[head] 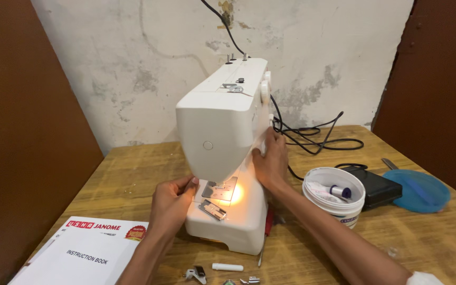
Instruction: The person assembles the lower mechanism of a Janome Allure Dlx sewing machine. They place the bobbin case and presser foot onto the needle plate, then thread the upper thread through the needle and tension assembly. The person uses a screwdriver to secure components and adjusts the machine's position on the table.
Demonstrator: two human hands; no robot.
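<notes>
Head camera view, left to right: an instruction booklet [83, 253] lies at the near left edge of a wooden table [133, 169]. Beside it the left hand [172, 203] curls at the needle end of a white sewing machine [222, 121], fingertips bent in against the lit area by the needle plate [219, 191]; whether they pinch anything cannot be told. A loose metal part [212, 210] rests on the machine bed. The right hand [271, 161] lies flat against the machine's far side, fingers spread. Rigid and probably heavy, the machine looks best gripped by its arm or base. Small presser feet [196, 273] and a white stick [227, 267] crowd the near edge. Farther right sit a white tub [333, 198], a black foot pedal [378, 187] with cable [317, 140], and a blue lid [420, 190]; open tabletop remains behind.
</notes>
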